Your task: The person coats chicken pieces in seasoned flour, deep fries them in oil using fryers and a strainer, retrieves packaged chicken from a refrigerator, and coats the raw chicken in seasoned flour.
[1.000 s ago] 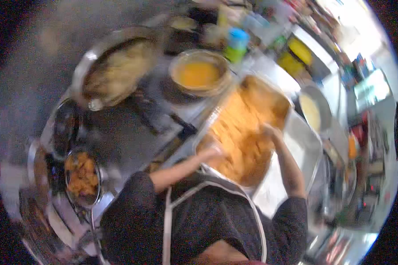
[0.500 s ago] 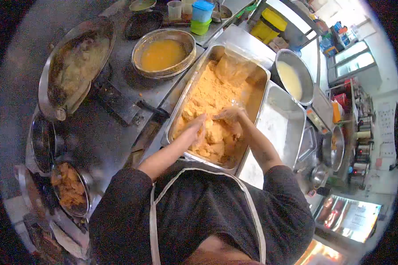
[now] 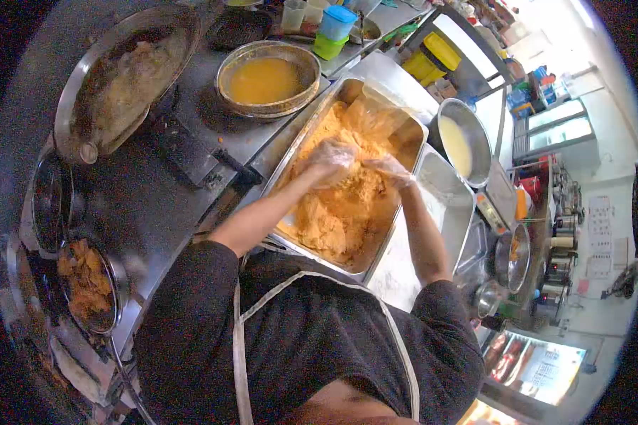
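A deep steel tray (image 3: 383, 248) holds loose orange breading (image 3: 326, 131) and lumpy coated pieces (image 3: 322, 227) heaped toward its near end. My left hand (image 3: 332, 161), in a thin clear glove, is over the middle of the tray with its fingers curled down into the breading; what they hold is hidden. Close by on the right, my right hand (image 3: 391, 170), also gloved, reaches in over the tray's right wall, its fingers stretched toward the left hand. A clear plastic bag (image 3: 376, 113) lies at the tray's far end.
Left of the tray are a pan of orange liquid (image 3: 266, 81), a large oil-filled wok (image 3: 131, 92) and a bowl of fried pieces (image 3: 88, 280). On the right stand a second steel tray (image 3: 439, 195) with white powder and a bowl of pale batter (image 3: 455, 145).
Both hands have moved farther up the tray, away from my body. The left fingers have curled down, and the coated lumps between the hands earlier now lie nearer me. The view has shifted slightly.
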Action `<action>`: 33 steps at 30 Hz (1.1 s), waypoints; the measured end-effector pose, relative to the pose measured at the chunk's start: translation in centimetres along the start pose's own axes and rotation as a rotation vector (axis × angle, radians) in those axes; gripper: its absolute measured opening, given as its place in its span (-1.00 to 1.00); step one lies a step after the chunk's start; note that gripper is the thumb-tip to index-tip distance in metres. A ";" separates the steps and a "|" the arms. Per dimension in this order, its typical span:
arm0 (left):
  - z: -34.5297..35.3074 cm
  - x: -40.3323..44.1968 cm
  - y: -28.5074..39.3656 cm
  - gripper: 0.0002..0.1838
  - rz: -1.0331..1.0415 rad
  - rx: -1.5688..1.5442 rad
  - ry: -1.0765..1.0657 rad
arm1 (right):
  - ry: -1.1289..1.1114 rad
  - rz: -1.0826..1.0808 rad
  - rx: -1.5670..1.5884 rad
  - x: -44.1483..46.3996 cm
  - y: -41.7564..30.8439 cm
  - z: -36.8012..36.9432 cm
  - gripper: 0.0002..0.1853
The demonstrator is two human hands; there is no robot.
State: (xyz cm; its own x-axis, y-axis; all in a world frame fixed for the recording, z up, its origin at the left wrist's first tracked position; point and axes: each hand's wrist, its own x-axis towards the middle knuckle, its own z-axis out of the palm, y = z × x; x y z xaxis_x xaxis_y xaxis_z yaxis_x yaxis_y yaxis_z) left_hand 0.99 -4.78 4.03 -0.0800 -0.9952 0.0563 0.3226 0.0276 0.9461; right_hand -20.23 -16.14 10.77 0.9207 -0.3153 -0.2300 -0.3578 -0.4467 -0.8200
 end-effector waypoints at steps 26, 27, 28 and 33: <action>7.5 -2.2 6.0 -0.53 -0.384 1.421 -0.332 | 0.245 0.505 -0.444 -0.2 5.5 11.6 -0.70; 7.7 -3.2 7.0 -0.57 -0.395 1.434 -0.416 | 0.221 0.536 -0.473 0.0 5.2 12.6 -0.69; 7.9 -4.3 7.9 -0.61 -0.393 1.435 -0.469 | 0.181 0.570 -0.496 0.1 5.1 13.0 -0.68; 5.6 -7.9 4.3 -0.70 -0.161 1.437 -0.383 | 0.220 0.260 0.328 0.1 9.6 10.5 -0.72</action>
State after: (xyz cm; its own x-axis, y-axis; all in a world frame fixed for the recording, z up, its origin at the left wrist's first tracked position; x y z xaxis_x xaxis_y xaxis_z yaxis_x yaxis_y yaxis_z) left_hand -2.29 3.69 9.46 -0.3329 -0.9185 -0.2135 -0.8742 0.2157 0.4350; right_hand -21.91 -11.69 -2.65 0.7397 -0.5674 -0.3618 -0.4710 -0.0526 -0.8805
